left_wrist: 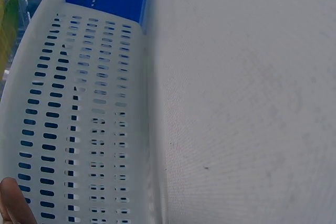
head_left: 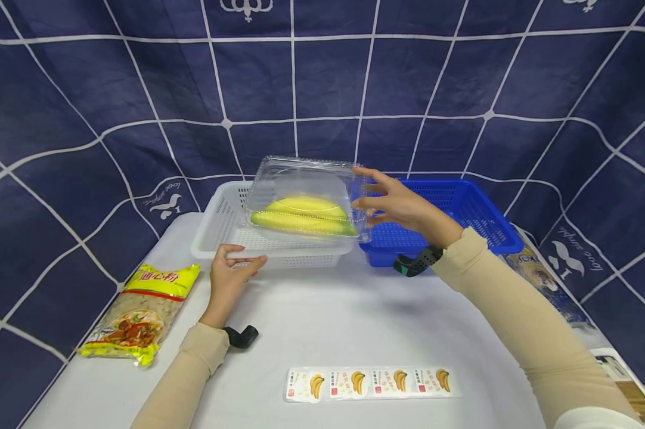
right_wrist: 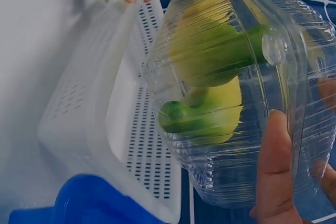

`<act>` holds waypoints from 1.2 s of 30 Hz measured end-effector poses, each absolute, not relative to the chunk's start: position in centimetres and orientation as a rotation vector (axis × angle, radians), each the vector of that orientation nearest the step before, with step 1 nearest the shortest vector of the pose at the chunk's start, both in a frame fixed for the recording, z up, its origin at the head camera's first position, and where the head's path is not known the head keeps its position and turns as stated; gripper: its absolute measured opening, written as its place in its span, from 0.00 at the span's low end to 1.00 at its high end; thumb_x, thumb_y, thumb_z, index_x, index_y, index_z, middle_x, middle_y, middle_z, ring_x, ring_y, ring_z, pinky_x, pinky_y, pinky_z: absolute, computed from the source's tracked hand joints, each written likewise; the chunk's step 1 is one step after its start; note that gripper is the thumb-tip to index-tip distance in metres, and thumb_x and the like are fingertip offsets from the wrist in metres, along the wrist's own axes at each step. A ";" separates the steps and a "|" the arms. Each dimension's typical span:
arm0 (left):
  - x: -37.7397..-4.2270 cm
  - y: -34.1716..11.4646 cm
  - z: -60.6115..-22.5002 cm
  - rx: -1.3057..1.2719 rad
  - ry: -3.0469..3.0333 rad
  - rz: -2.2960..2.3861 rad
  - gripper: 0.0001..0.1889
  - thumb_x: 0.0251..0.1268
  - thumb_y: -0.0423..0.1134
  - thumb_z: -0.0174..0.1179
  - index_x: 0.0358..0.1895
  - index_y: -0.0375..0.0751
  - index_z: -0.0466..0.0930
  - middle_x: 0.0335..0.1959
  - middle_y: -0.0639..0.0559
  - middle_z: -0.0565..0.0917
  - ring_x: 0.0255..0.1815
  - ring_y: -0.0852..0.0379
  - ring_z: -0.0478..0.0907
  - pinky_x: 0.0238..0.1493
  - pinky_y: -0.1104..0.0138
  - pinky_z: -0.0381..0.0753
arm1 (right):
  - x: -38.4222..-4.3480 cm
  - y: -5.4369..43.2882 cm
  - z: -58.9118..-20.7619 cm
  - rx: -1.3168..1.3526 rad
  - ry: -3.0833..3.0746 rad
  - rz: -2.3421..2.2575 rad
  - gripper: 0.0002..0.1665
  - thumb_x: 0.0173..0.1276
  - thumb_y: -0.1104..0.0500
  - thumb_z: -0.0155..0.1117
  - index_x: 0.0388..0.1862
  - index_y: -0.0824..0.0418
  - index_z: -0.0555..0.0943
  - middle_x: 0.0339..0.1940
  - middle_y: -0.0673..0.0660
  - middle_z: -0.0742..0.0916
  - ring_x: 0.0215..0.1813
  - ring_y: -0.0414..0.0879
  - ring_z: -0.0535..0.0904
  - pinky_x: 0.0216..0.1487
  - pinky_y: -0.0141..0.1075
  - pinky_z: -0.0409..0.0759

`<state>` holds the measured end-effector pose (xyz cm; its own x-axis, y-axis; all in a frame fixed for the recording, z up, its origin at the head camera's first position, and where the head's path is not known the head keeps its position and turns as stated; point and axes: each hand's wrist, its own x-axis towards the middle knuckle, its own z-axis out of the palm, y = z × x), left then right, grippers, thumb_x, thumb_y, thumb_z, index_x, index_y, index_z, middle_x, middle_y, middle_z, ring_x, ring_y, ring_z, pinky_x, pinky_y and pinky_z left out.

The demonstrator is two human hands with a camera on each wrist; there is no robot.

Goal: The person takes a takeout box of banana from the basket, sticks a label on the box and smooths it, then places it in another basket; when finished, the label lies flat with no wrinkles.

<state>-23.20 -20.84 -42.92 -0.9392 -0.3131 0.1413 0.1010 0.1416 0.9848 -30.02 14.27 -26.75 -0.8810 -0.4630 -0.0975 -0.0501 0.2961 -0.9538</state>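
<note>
A clear plastic clamshell box (head_left: pixel 263 187) with yellow-green bananas (head_left: pixel 307 215) inside is tilted over the white perforated basket (head_left: pixel 301 261). My right hand (head_left: pixel 405 205) grips the box by its right end, with the thumb (right_wrist: pixel 275 163) on one side and fingers on the other in the right wrist view. Green banana stems (right_wrist: pixel 191 119) show through the wall there. At the front left of the basket, my left hand (head_left: pixel 230 283) pinches the rim, its fingers over the edge and thumb along the outside.
A blue basket (head_left: pixel 486 223) stands right beside the white one. On the left lies a bag of pasta (head_left: pixel 145 313). A strip of banana stickers (head_left: pixel 373 383) lies near the table's front. Another printed packet (head_left: pixel 542 280) sits at the right edge, by the dark blue cloth backdrop (head_left: pixel 328 77).
</note>
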 end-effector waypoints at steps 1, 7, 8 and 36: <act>-23.2 -20.8 -42.9 0.204 -2.111 -1.862 0.29 0.62 0.32 0.80 0.59 0.35 0.70 0.32 0.56 0.88 0.25 0.60 0.87 0.33 0.67 0.87 | -29.8 14.7 -26.7 -0.467 2.216 -1.609 0.51 0.81 0.63 0.65 0.92 0.42 0.51 0.89 0.67 0.53 0.70 0.61 0.77 0.52 0.45 0.88; -23.2 -20.8 -42.8 0.190 -2.099 -1.886 0.30 0.62 0.31 0.80 0.60 0.35 0.69 0.32 0.57 0.89 0.25 0.60 0.87 0.32 0.68 0.87 | -28.4 17.2 -26.5 -0.487 2.221 -1.582 0.51 0.81 0.65 0.64 0.92 0.45 0.51 0.90 0.67 0.52 0.75 0.68 0.74 0.48 0.44 0.89; -23.2 -20.8 -42.8 0.189 -2.099 -1.884 0.30 0.62 0.31 0.80 0.59 0.36 0.69 0.31 0.58 0.89 0.25 0.60 0.87 0.32 0.68 0.87 | -28.1 17.6 -26.6 -0.489 2.222 -1.574 0.51 0.81 0.66 0.64 0.92 0.46 0.50 0.90 0.68 0.51 0.74 0.69 0.74 0.48 0.43 0.89; -23.4 -20.9 -42.9 0.208 -2.154 -1.856 0.32 0.63 0.34 0.80 0.62 0.37 0.69 0.32 0.61 0.88 0.26 0.62 0.86 0.33 0.69 0.85 | -20.4 25.7 -31.4 -0.559 2.141 -1.602 0.52 0.77 0.68 0.68 0.90 0.56 0.52 0.88 0.73 0.55 0.48 0.48 0.88 0.38 0.42 0.89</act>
<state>-23.40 -20.95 -42.91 -0.9476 -0.2948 0.1233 0.0785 0.1593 0.9841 -20.42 25.69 -31.44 -0.8366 -0.5415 -0.0824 -0.0738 0.2605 -0.9627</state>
